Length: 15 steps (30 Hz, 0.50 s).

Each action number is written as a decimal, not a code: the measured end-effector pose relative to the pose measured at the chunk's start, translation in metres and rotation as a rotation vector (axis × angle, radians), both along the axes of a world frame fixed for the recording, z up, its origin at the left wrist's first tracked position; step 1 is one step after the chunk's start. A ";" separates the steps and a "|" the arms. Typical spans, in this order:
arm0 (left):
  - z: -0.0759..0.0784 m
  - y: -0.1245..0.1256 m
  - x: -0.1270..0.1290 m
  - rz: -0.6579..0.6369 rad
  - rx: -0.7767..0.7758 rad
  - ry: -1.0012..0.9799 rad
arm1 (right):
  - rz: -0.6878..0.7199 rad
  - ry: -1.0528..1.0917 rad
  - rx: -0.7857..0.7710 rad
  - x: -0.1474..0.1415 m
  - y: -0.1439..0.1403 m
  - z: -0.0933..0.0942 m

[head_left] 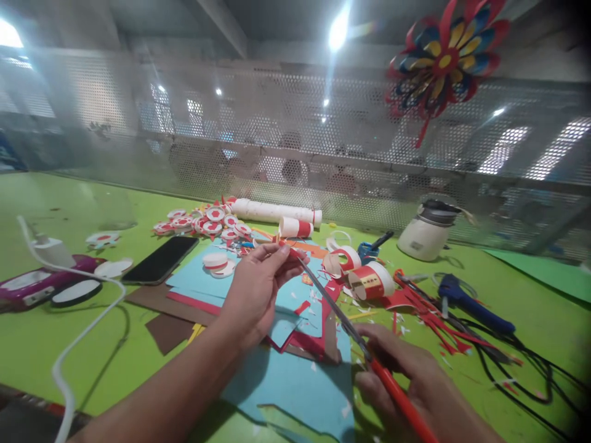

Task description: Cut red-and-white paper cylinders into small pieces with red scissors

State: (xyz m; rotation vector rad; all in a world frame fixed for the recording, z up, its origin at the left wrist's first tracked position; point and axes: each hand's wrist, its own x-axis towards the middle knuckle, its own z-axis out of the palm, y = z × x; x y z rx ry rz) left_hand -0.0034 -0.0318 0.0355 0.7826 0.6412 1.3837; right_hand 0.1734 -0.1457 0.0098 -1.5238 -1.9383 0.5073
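Observation:
My left hand [261, 280] pinches a small red strip [287, 246], probably paper, between thumb and fingers above the light-blue sheets [194, 280]. In my right hand [410, 369] is a pair of scissors [344, 320] with red handles. Their long blades point up and left, the tip close to the red piece at my left fingertips. Whether the blades touch the piece I cannot tell. Red and white paper scraps lie on the sheets below. A small white cup shape with a red band [216, 263] sits to the left of my left hand.
A phone [161, 259], a purple power strip [46, 280] and a pile of red-and-white discs [215, 221] lie left. Right are red-and-white paper cups [372, 281], a blue glue gun [475, 304] with black cable and a white jar [427, 231]. A perforated screen [277, 135] stands behind.

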 end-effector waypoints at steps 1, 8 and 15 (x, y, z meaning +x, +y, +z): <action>0.000 0.000 0.000 0.006 0.002 0.001 | -0.005 -0.003 0.007 -0.001 -0.001 0.000; -0.001 0.000 -0.001 0.002 0.003 0.006 | -0.095 0.016 0.108 -0.008 -0.004 0.002; -0.002 -0.001 0.001 -0.010 -0.004 -0.006 | -0.081 0.022 0.120 -0.006 -0.004 0.003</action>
